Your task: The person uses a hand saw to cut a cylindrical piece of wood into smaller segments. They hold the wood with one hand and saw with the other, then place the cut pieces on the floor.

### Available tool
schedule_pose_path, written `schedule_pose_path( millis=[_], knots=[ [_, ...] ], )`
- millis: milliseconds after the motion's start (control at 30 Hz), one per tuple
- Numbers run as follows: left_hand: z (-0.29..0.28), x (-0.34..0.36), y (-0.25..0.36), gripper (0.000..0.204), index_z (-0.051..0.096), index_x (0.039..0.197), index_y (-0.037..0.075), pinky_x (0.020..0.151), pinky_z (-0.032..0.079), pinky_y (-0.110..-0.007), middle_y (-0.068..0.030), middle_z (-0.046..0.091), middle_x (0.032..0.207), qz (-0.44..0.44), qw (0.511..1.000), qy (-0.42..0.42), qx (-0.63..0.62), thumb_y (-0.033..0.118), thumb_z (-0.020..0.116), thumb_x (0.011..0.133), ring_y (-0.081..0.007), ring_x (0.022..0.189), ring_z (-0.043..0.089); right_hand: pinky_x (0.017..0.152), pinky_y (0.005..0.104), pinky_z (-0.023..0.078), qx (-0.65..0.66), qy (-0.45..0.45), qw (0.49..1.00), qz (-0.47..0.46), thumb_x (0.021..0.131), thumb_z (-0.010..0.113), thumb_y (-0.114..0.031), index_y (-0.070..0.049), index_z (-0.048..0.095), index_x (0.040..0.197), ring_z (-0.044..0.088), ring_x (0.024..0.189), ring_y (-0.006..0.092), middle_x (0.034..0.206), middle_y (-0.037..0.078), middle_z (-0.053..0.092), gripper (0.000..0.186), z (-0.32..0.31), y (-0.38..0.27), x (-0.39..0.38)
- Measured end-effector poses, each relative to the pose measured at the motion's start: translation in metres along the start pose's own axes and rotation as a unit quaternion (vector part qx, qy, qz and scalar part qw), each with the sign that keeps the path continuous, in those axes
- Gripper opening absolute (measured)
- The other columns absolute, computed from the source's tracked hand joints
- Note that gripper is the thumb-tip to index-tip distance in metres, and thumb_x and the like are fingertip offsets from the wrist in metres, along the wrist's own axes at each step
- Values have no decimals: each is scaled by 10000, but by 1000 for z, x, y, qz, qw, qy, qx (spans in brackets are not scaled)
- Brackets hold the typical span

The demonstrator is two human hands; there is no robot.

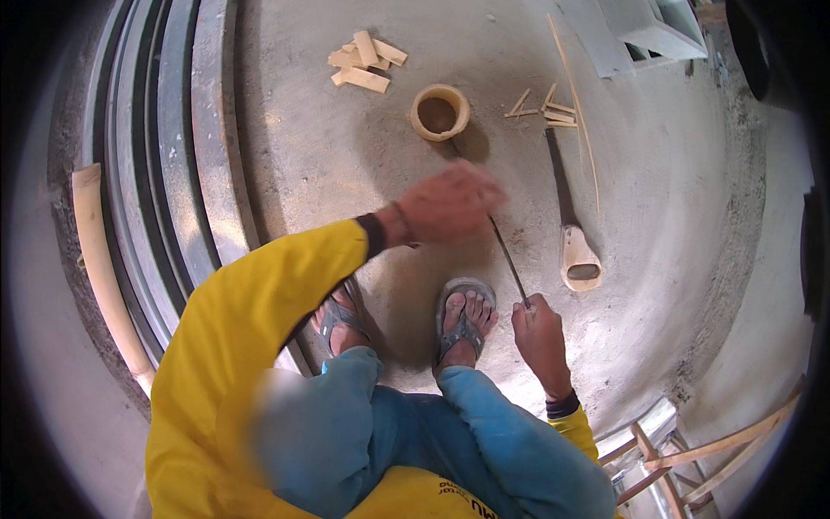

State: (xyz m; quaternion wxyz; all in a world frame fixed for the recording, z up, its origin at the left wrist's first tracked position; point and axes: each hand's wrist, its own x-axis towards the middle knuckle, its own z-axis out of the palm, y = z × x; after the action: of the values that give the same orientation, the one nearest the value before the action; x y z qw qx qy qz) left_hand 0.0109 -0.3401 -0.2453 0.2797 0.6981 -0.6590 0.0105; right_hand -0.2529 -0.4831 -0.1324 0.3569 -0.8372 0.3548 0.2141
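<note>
Slanting between the bare, blurred left hand (450, 204) and the bare right hand (540, 340) in the head view, a thin, dark, straight rod (508, 259) lies above the grey concrete floor (666, 190). It could scratch the left hand if the right grip loosens. The right fingers curl closed around its lower end; how open the left fingers are, I cannot tell.

Left hand (454, 206), right hand (541, 344): two hands. Dark rod (507, 259): one. Round cup (439, 136): one. Saw (563, 190): one. Sandals (443, 324): two. Bamboo pole (101, 259): one. Flat wood pieces (363, 80): at least five, overlapping. Small sticks (560, 117): several, count unclear. Metal beams (213, 112): at least three.
</note>
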Motion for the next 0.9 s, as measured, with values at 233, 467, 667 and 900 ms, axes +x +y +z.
schedule_pose_path(
  millis=[233,467,667,900],
  knots=[
    [-54,3,-52,354,683,1127,114,921,500,-424,-56,607,1116,-273,960,51,30,309,812,863,-300,1096,569,638,543,527,-50,5,999,-20,1006,653,-274,-4,598,1033,696,737,475,716,242,672,277,-13,-7,2],
    [-51,13,-56,139,736,919,118,860,499,-405,-34,609,1061,-297,949,103,-26,165,832,829,-278,989,571,637,551,529,-61,17,998,-23,1004,654,-273,-22,583,1021,694,745,478,727,235,677,261,-11,-8,0],
    [-64,19,-44,111,738,950,121,804,496,-362,-24,642,1057,-206,971,122,-17,147,814,874,-212,920,598,636,547,531,-46,24,998,-23,1000,664,-285,-23,584,1009,699,740,471,722,223,680,274,-11,-10,0],
    [-67,18,-47,132,667,1055,55,648,466,-231,-31,698,895,-411,731,265,-476,179,703,1023,-69,718,577,635,517,526,36,60,996,-64,990,686,-274,-7,626,1034,700,730,461,732,224,681,277,1,9,1]
  ],
)
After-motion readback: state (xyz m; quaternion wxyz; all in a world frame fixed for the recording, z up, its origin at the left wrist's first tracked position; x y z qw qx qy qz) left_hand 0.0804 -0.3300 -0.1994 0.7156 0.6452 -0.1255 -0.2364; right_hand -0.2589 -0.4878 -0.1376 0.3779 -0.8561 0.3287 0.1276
